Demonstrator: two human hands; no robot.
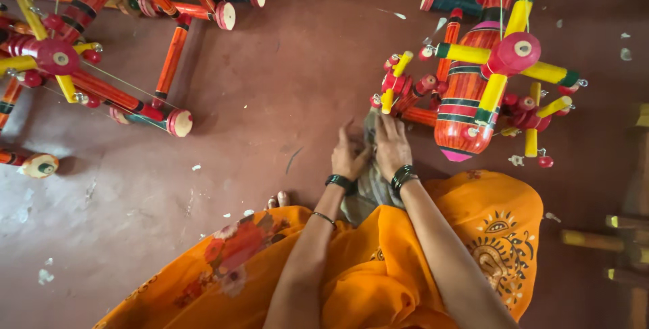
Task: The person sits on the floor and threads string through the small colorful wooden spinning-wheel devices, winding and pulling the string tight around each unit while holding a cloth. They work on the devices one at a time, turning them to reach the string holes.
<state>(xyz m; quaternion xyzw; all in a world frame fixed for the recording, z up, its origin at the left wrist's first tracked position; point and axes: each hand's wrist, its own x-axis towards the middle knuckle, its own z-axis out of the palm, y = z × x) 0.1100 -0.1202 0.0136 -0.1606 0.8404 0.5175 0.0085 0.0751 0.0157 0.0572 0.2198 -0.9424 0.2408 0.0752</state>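
Both hands are working on a grey cloth [368, 187] lying on the red floor [270, 99], just in front of the orange garment [405, 268]. The left hand [348, 156] is pressing on the cloth, fingers curled loosely; whether its grip is clamped cannot be told. The right hand [392, 146] is lying flat on the cloth, fingers together and extended (bangles on both wrists). A painted wooden toy [473, 92] is hanging just beside the right hand. More toys [88, 65] are standing well apart at the left.
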